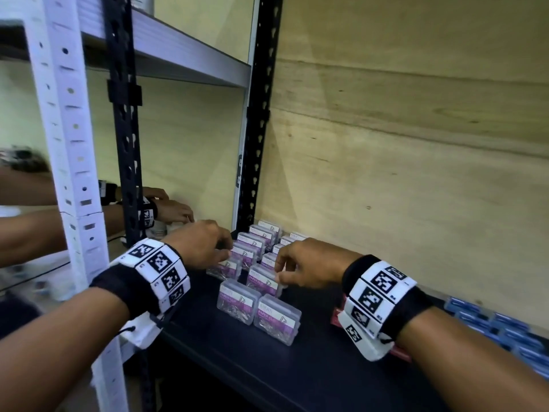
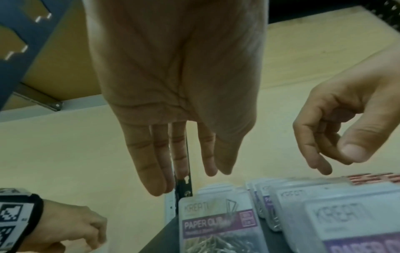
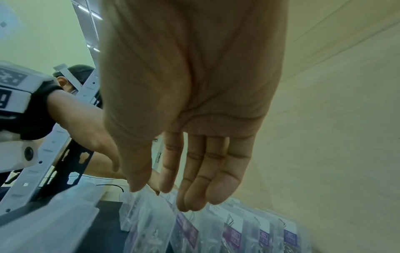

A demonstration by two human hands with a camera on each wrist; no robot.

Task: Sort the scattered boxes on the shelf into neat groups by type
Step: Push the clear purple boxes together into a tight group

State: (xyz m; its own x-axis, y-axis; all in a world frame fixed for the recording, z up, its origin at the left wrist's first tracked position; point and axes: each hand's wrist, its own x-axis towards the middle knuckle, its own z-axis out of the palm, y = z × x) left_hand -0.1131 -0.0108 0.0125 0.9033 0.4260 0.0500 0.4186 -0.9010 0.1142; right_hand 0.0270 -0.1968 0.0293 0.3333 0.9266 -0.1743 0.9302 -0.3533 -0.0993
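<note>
1. Head view: we take the black post (image 1: pixel 252 162) at the shelf's back corner as our landmark. Two rows of clear clip boxes (image 1: pixel 258 245) run from its foot toward us along the dark shelf (image 1: pixel 297 376), each upright with its purple label facing us, probably so that one type reads as one group. Our left hand (image 1: pixel 202 248) reaches over the row nearer the post; our right hand (image 1: pixel 309 263) sits over the other row, fingertips at the top edge of one box (image 1: pixel 264 281). We cannot tell here whether either hand pinches anything. Blue boxes (image 1: pixel 505 331) lie far from the post, by the wall, and a red pack (image 1: pixel 337 318) shows under the right wrist.

2. Left wrist view: the left hand (image 2: pixel 173 102) hangs with straight fingers, holding nothing, its tips just above the box next to the post (image 2: pixel 184 190). The right hand (image 2: pixel 337 130) hovers loosely curled and empty above the other row.

3. Right wrist view: the right hand (image 3: pixel 190 119) shows relaxed fingers, holding nothing, with the box tops just below the tips. We judge the next move to be straightening the rows.
</note>
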